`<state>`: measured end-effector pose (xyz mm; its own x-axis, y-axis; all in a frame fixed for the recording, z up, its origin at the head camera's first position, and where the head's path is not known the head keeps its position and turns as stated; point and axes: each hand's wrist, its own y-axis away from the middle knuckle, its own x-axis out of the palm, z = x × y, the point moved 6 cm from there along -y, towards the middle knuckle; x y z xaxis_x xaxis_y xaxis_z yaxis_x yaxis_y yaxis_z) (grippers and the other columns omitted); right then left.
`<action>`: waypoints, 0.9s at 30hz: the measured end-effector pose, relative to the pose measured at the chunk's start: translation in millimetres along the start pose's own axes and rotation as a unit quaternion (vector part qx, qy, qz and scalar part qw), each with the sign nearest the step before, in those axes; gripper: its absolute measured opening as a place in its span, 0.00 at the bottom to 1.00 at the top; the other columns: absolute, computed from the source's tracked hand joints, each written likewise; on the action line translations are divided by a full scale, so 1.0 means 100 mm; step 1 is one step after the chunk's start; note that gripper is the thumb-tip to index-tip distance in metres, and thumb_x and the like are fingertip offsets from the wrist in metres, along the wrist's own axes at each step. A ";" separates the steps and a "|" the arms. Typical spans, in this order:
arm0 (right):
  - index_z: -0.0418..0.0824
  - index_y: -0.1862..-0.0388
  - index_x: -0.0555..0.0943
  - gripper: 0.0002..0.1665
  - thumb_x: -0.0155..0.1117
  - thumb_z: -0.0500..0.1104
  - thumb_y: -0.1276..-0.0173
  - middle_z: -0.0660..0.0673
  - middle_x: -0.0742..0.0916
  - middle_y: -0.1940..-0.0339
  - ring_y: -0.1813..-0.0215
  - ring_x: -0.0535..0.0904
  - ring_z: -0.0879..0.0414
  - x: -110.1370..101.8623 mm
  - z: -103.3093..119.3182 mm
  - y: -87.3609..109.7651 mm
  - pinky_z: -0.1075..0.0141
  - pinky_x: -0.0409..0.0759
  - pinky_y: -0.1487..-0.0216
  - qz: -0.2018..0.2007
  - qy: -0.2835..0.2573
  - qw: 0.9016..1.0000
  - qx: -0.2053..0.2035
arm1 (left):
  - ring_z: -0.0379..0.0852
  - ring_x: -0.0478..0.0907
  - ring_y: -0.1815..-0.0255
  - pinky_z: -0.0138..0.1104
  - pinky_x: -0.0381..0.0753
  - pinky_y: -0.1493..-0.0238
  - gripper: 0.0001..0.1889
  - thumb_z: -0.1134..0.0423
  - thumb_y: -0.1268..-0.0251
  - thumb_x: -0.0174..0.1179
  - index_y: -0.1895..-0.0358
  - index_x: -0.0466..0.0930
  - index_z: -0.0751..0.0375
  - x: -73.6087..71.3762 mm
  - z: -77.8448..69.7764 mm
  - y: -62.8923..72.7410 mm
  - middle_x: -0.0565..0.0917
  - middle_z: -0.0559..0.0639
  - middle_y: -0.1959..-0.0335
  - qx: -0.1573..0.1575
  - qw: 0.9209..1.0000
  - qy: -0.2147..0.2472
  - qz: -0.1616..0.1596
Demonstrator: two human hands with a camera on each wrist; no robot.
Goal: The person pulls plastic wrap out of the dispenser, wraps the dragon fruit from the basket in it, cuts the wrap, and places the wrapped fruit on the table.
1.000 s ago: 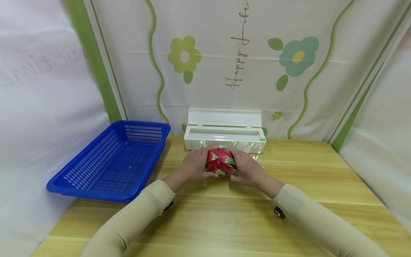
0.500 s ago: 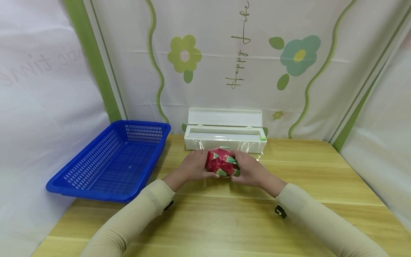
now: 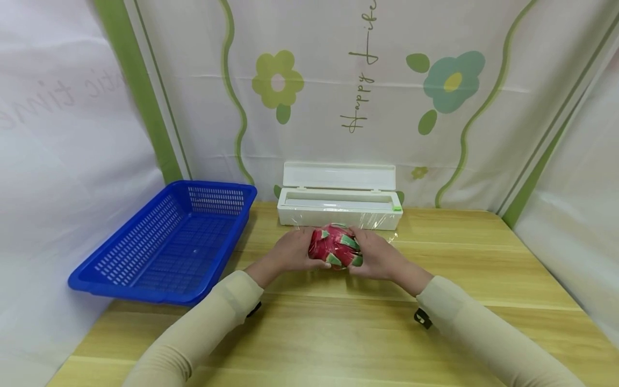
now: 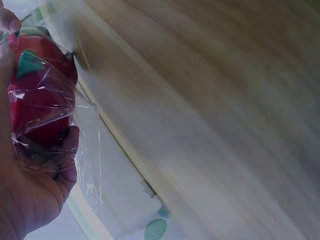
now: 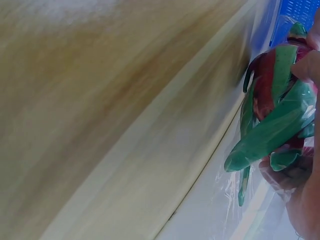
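A red dragon fruit (image 3: 335,246) with green scales is held between both hands, just in front of a white box. My left hand (image 3: 292,249) grips its left side; my right hand (image 3: 378,255) grips its right side. Clear cling film (image 4: 47,107) lies over the fruit's skin in the left wrist view. From the fruit, the film stretches back to the white cling film box (image 3: 338,209), whose lid stands raised. Long green scales (image 5: 270,135) show through the film in the right wrist view. The fruit's underside is hidden.
A blue plastic basket (image 3: 220,269) stands on the left of the wooden table (image 3: 309,338). Behind the box hangs a white curtain (image 3: 319,54) with printed flowers, and more curtain closes off both sides.
The dragon fruit has rolled slightly toward me in the hands, so its green scales sit lower. The hands have barely moved, and the box and basket stay in place.
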<state>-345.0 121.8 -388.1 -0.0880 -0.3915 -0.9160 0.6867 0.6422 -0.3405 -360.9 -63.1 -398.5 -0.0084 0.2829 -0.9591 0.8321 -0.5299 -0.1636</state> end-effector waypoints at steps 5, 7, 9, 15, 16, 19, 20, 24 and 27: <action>0.33 0.34 0.63 0.52 0.74 0.52 0.55 0.40 0.81 0.52 0.53 0.78 0.52 0.00 -0.02 -0.01 0.58 0.80 0.53 0.005 -0.015 1.000 0.011 | 0.48 0.76 0.46 0.40 0.76 0.44 0.50 0.28 0.53 0.64 0.35 0.65 0.64 0.02 0.03 -0.01 0.77 0.55 0.45 -0.008 0.999 0.031 0.013; 0.34 0.34 0.64 0.51 0.74 0.52 0.55 0.41 0.81 0.53 0.54 0.78 0.53 0.00 -0.02 -0.01 0.59 0.80 0.55 0.005 -0.022 1.000 0.017 | 0.48 0.75 0.45 0.40 0.76 0.44 0.50 0.28 0.53 0.64 0.35 0.65 0.62 0.03 0.05 -0.02 0.77 0.54 0.45 -0.012 0.999 0.040 0.019; 0.34 0.34 0.64 0.52 0.74 0.53 0.54 0.42 0.80 0.53 0.55 0.77 0.53 0.00 -0.03 -0.01 0.60 0.80 0.55 0.008 -0.025 0.999 0.024 | 0.48 0.75 0.45 0.40 0.76 0.45 0.50 0.27 0.53 0.63 0.34 0.64 0.61 0.04 0.06 -0.02 0.77 0.54 0.45 -0.015 0.998 0.052 0.026; 0.33 0.32 0.63 0.53 0.74 0.53 0.53 0.40 0.80 0.50 0.54 0.77 0.52 0.01 -0.07 0.00 0.58 0.80 0.55 0.018 -0.035 0.998 0.043 | 0.46 0.76 0.46 0.40 0.76 0.45 0.50 0.26 0.52 0.62 0.33 0.65 0.59 0.06 0.08 -0.04 0.77 0.52 0.44 -0.025 0.996 0.079 0.043; 0.32 0.32 0.63 0.53 0.74 0.53 0.53 0.40 0.80 0.50 0.54 0.77 0.51 0.01 -0.07 0.00 0.57 0.80 0.55 0.019 -0.037 0.998 0.043 | 0.46 0.76 0.46 0.40 0.76 0.45 0.50 0.26 0.52 0.62 0.33 0.65 0.58 0.06 0.08 -0.04 0.77 0.51 0.44 -0.027 0.995 0.082 0.046; 0.32 0.32 0.63 0.53 0.74 0.53 0.53 0.40 0.80 0.49 0.53 0.78 0.51 0.01 -0.08 0.01 0.56 0.80 0.54 0.020 -0.043 0.998 0.041 | 0.46 0.76 0.46 0.40 0.76 0.45 0.49 0.26 0.53 0.62 0.33 0.65 0.57 0.06 0.09 -0.05 0.77 0.50 0.44 -0.029 0.994 0.090 0.049; 0.32 0.32 0.63 0.52 0.73 0.54 0.53 0.40 0.81 0.49 0.53 0.78 0.51 0.01 -0.08 0.01 0.57 0.80 0.53 0.022 -0.046 0.998 0.042 | 0.46 0.76 0.46 0.40 0.76 0.45 0.49 0.26 0.53 0.62 0.33 0.66 0.56 0.06 0.08 -0.05 0.78 0.50 0.44 -0.028 0.994 0.093 0.049; 0.33 0.31 0.63 0.52 0.73 0.54 0.51 0.40 0.80 0.45 0.50 0.78 0.51 0.03 -0.10 0.02 0.56 0.79 0.50 0.028 -0.059 0.997 0.042 | 0.45 0.77 0.47 0.39 0.77 0.46 0.48 0.26 0.52 0.61 0.33 0.67 0.55 0.07 0.08 -0.07 0.78 0.49 0.45 -0.020 0.994 0.096 0.047; 0.34 0.30 0.62 0.52 0.72 0.54 0.49 0.40 0.79 0.43 0.48 0.77 0.51 0.03 -0.11 0.03 0.55 0.78 0.47 0.033 -0.065 0.997 0.040 | 0.43 0.77 0.48 0.38 0.77 0.47 0.47 0.25 0.52 0.60 0.34 0.67 0.55 0.07 0.07 -0.08 0.79 0.48 0.46 -0.017 0.994 0.095 0.048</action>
<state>-351.2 130.2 -394.2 0.0501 -0.4351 -0.8990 0.7432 0.6175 -0.2575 -371.4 -62.6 -405.5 0.1736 0.3797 -0.9087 0.8426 -0.5348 -0.0625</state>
